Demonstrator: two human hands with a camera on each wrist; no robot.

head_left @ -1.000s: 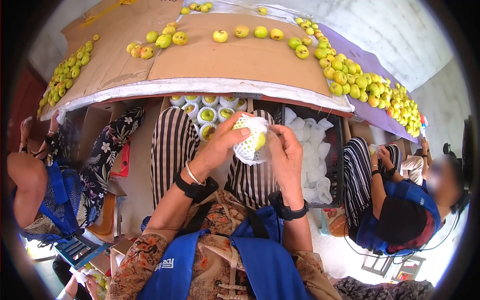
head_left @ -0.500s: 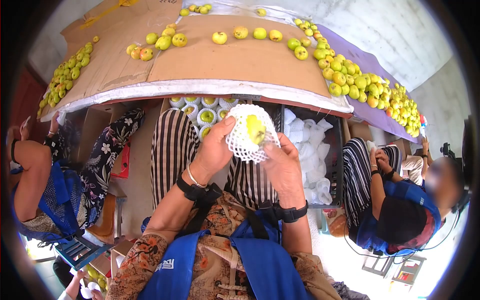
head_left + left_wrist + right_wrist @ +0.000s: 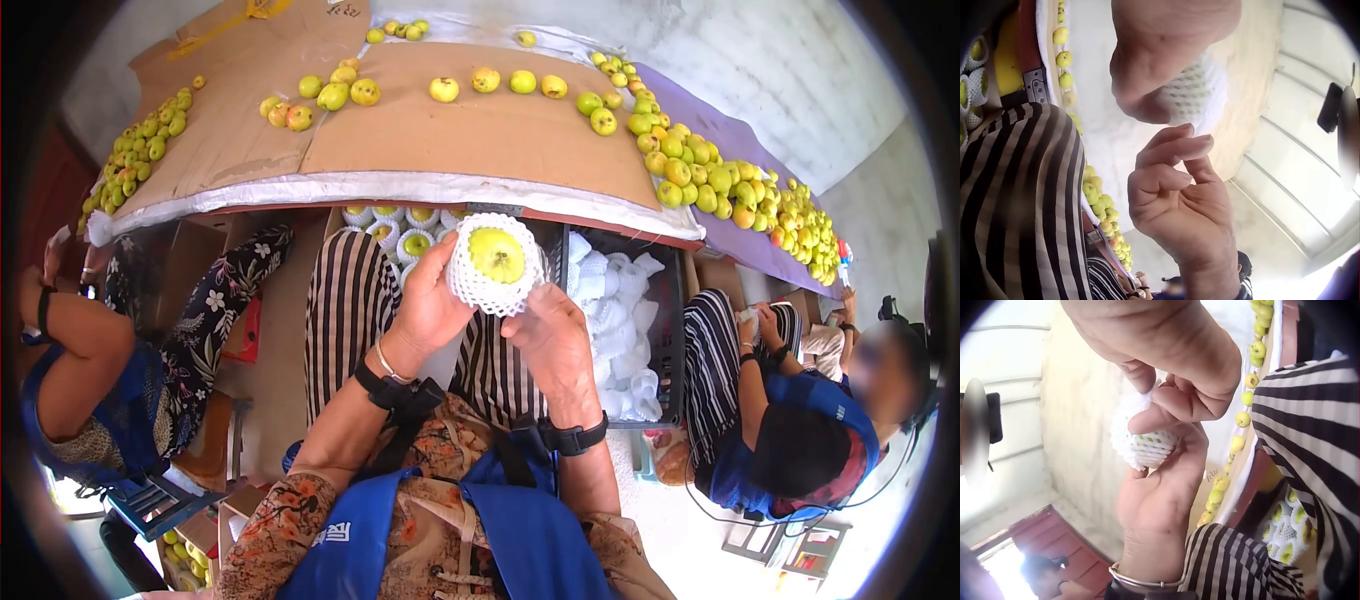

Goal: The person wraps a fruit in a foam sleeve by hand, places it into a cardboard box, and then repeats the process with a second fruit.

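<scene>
In the head view my left hand [image 3: 430,312] holds a yellow-green apple [image 3: 497,254] wrapped in a white foam net [image 3: 472,287], thumb along its left side. The apple's end shows through the net's round opening, facing up. At the net's lower right edge is my right hand [image 3: 556,345], fingers bent. From the right wrist, the thumb and fingertips of that hand pinch the net's edge, while the left palm cups the apple from below. In the left wrist view the left hand [image 3: 1166,50] covers much of the net.
Beyond my knees stands a cardboard-covered table [image 3: 480,140] with scattered apples and a large pile [image 3: 750,190] at right. Netted apples [image 3: 414,244] fill a box below its edge. A black crate [image 3: 678,380] holds foam nets [image 3: 620,330]. Seated people flank both sides.
The netted apple has turned from its side until its end faces up, centred in the net's opening. My right hand has moved from the net's right side down to its lower edge.
</scene>
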